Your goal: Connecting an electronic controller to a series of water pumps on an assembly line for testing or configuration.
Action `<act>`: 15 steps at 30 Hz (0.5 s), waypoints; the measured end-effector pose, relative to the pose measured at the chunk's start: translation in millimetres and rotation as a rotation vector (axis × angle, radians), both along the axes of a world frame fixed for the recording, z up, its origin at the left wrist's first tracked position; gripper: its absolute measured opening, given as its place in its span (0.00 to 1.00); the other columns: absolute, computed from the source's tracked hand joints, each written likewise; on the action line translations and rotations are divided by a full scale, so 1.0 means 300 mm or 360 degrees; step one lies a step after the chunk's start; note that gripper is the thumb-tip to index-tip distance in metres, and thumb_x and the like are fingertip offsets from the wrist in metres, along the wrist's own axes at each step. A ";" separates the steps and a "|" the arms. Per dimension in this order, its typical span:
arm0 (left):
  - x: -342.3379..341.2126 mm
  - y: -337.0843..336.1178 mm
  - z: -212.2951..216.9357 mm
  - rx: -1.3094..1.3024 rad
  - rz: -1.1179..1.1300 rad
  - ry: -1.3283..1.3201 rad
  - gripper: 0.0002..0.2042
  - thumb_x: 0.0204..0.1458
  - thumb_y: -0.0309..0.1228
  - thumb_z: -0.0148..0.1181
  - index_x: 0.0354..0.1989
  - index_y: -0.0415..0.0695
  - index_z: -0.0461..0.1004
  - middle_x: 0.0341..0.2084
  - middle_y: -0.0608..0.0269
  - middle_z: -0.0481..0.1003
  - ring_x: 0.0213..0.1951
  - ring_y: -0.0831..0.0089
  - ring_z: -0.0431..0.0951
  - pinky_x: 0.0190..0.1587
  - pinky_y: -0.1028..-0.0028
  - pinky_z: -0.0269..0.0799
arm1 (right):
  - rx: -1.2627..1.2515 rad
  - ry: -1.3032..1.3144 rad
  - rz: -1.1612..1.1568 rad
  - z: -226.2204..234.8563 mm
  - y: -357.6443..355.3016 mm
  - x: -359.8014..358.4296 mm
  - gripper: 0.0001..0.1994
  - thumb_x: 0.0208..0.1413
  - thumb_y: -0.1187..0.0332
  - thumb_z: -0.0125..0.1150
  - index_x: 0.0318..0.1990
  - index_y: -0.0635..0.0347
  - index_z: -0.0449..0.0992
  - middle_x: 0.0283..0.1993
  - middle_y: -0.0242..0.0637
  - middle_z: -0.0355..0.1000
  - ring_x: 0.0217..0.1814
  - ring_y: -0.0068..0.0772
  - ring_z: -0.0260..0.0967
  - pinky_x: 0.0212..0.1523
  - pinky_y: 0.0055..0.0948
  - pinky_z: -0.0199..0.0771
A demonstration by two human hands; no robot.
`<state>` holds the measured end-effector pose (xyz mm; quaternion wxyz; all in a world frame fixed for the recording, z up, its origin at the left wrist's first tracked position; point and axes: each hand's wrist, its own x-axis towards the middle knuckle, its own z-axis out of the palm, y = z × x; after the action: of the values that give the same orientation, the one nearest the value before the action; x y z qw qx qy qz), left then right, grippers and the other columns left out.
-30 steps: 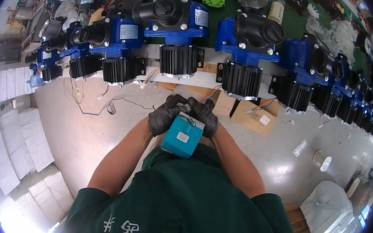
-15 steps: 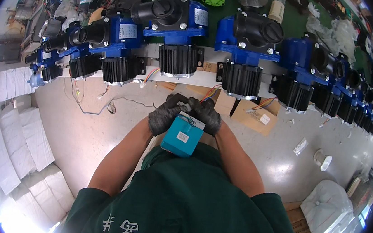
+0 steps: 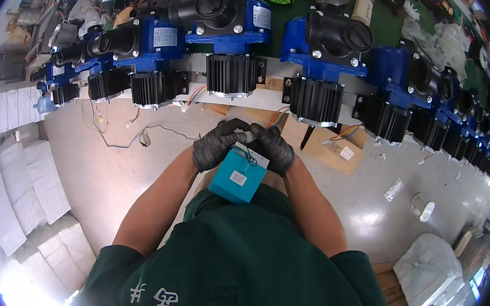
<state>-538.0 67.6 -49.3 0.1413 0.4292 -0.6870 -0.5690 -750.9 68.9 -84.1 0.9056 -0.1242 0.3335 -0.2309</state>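
Both hands wear dark grey gloves and meet in front of my body. My left hand (image 3: 214, 147) and my right hand (image 3: 276, 150) are closed, fingertips pinching a small pale wire connector (image 3: 249, 137) whose details are mostly covered. Just below them is a teal box (image 3: 237, 177) with a white label and a metal end plate (image 3: 260, 159). Black leads (image 3: 249, 156) loop over the box's top edge towards the fingers. Coloured wires (image 3: 277, 118) come down from the bench edge to behind my right hand.
Blue pumps with black finned motors (image 3: 316, 101) line the bench edge, several on each side. Cardboard boxes (image 3: 332, 150) stand beneath. A grey cable (image 3: 117, 145) hangs left of my hands. White wrapped bundles (image 3: 21, 180) are stacked at left; a white spool (image 3: 422, 207) lies right.
The view has shifted slightly. My hands stay together at the connector, with small finger movements. The teal box keeps nearly the same place below them.
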 end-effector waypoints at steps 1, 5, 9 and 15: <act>0.009 0.008 -0.028 0.0006 0.0009 0.0071 0.23 0.57 0.39 0.58 0.59 0.42 0.68 0.50 0.57 0.74 0.53 0.69 0.73 0.56 0.71 0.71 | 0.0012 -0.0006 -0.0012 -0.005 0.002 0.005 0.26 0.60 0.46 0.60 0.53 0.59 0.74 0.47 0.36 0.75 0.49 0.29 0.72 0.53 0.29 0.73; 0.028 0.031 -0.069 -0.0407 -0.0148 -0.0147 0.23 0.57 0.38 0.59 0.59 0.42 0.68 0.51 0.58 0.74 0.53 0.69 0.73 0.56 0.70 0.71 | -0.0554 0.0558 0.0483 0.025 -0.040 -0.011 0.24 0.61 0.54 0.61 0.57 0.60 0.70 0.43 0.44 0.77 0.47 0.37 0.76 0.51 0.33 0.75; 0.033 0.048 -0.106 -0.0011 0.0056 0.0156 0.22 0.57 0.38 0.60 0.58 0.44 0.69 0.49 0.60 0.74 0.51 0.69 0.74 0.55 0.69 0.71 | -0.2185 0.1237 0.0701 0.023 -0.013 -0.005 0.25 0.58 0.65 0.61 0.61 0.60 0.64 0.42 0.52 0.77 0.46 0.49 0.77 0.48 0.39 0.77; 0.007 0.053 -0.110 0.0404 0.0268 0.0340 0.21 0.56 0.40 0.63 0.55 0.45 0.69 0.44 0.63 0.74 0.49 0.70 0.74 0.55 0.69 0.73 | -0.2218 0.1268 0.0724 0.088 -0.029 -0.016 0.26 0.56 0.70 0.60 0.62 0.58 0.61 0.43 0.55 0.76 0.46 0.56 0.76 0.47 0.43 0.78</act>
<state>-535.9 83.5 -82.2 0.2052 0.4368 -0.5524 -0.6797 -755.6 60.1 -57.8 0.4601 -0.7928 0.3764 -0.1346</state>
